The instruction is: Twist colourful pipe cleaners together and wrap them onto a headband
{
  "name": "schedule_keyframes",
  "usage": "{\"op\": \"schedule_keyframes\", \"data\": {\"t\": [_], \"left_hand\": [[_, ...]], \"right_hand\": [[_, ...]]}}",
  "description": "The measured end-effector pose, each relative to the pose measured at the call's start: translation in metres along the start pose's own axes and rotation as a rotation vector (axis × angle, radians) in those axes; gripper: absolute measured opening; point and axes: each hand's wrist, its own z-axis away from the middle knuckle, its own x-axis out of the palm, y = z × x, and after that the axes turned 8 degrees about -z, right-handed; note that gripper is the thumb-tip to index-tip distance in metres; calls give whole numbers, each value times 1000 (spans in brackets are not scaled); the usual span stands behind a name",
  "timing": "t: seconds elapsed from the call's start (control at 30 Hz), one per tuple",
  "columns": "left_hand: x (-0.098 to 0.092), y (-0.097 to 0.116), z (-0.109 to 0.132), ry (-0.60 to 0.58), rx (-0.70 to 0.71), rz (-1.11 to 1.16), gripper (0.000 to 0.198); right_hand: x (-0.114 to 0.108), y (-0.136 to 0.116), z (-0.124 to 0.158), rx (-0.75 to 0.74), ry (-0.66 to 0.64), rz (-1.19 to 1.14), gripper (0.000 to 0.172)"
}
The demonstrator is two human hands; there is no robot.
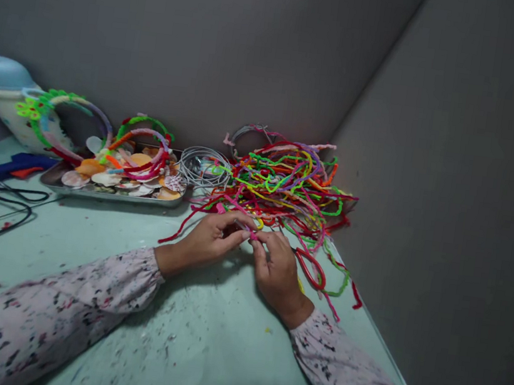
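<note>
My left hand point(213, 236) and my right hand point(276, 266) meet over the table, fingertips nearly touching. Both are closed in a pinch on a small pink pipe cleaner piece point(254, 236) held between them. How its ends run is hidden by the fingers. Just beyond my hands lies a big tangled heap of coloured pipe cleaners point(288, 174). Beside my right hand is a red loop point(315, 271) that looks like a scissors handle. A loose red pipe cleaner point(181, 227) runs out toward my left wrist.
Left of the heap are a coil of grey wire point(204, 168) and a metal tray point(114, 197) of seashells point(130, 179). Fuzzy coloured hoops point(76, 104) stand by the tray. A blue-lidded container point(5, 74), black cables point(23, 203) and a blue tool point(9, 169) are farther left. Grey walls point(187, 38) border the table.
</note>
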Motion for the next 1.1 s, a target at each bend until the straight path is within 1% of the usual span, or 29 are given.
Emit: {"op": "schedule_keyframes", "data": {"t": [0.23, 0.5, 0.73, 0.87, 1.0, 1.03, 1.1], "left_hand": [[1, 3, 0, 26, 5, -83, 18], [6, 16, -1, 65, -125, -229, 14], [3, 21, -2, 61, -166, -266, 11], [5, 18, -1, 56, -159, -167, 13], [12, 16, 4, 132, -140, 17, 27], [14, 16, 5, 145, -152, 61, 28], [17, 15, 6, 118, -207, 174, 24]], "right_hand": [[0, -1, -1, 16, 16, -10, 14], [0, -1, -2, 23, 19, 19, 15], [0, -3, -2, 14, 26, 14, 14], [0, -2, -2, 25, 56, -1, 13], [-1, 1, -1, 128, 160, -52, 13], [-1, 3, -1, 157, 179, -71, 13], [-1, 4, 0, 190, 194, -103, 13]]}}
